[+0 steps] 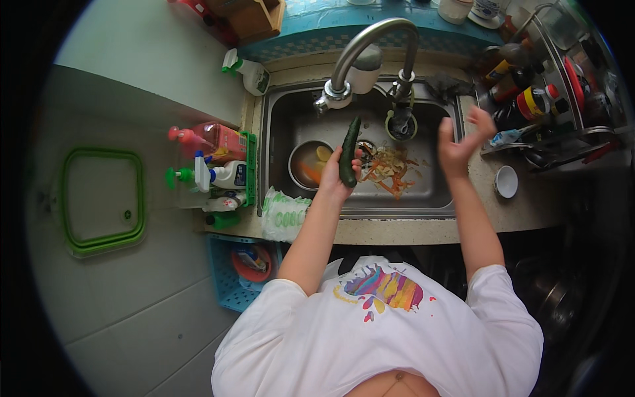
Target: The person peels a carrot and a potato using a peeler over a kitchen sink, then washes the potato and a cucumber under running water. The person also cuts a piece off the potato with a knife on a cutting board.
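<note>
A dark green cucumber lies along the palm of my left hand, whose fingers curl around it over the sink. Blurred and holding nothing, my right hand is raised above the sink's right rim with its fingers apart. Below the cucumber, a round metal bowl holds a carrot and a pale peeled vegetable; my left hand hides part of it. Orange and pale peelings lie heaped on the sink floor around the drain.
The curved faucet arches over the sink. A crumpled plastic bag lies at its front left edge. Spray and pump bottles crowd the left side. At right stand a small white bowl and a rack with sauce bottles.
</note>
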A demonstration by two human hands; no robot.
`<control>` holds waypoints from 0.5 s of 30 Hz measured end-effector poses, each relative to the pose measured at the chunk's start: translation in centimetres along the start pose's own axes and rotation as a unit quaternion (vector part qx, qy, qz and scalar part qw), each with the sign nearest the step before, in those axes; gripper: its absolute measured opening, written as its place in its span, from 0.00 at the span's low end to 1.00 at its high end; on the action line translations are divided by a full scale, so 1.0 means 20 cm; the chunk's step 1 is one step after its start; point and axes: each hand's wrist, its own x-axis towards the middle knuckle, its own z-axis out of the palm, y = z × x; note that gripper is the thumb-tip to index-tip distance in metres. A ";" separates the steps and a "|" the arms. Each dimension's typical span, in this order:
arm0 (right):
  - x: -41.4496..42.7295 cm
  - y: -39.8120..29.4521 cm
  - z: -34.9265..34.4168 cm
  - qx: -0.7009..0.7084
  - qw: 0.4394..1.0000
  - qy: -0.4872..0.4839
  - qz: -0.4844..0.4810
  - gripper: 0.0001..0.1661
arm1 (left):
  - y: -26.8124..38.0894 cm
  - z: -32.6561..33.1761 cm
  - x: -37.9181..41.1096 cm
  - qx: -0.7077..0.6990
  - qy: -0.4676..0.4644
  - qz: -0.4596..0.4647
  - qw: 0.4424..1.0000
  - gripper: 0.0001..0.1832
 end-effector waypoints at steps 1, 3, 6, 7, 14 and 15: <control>-0.09 0.00 0.16 0.088 0.992 -0.051 0.072 0.34 | 0.00 0.01 0.02 -0.014 -0.002 0.003 1.000 0.22; -0.18 0.04 0.42 0.075 0.981 -0.148 0.100 0.37 | -0.01 0.04 0.04 -0.061 -0.026 -0.015 0.998 0.22; -0.30 0.22 0.69 0.093 0.952 -0.209 0.202 0.35 | -0.03 0.09 0.07 -0.074 -0.050 -0.020 0.996 0.21; -0.31 0.23 0.74 0.056 0.959 -0.217 0.174 0.34 | -0.02 0.09 0.06 -0.074 -0.051 -0.010 0.996 0.21; -0.25 0.26 0.85 0.024 0.969 -0.164 0.183 0.07 | 0.02 0.08 0.07 -0.070 -0.053 0.007 0.996 0.21; -0.24 0.26 0.84 0.019 0.967 -0.173 0.184 0.07 | 0.03 0.08 0.08 -0.075 -0.052 0.000 0.996 0.21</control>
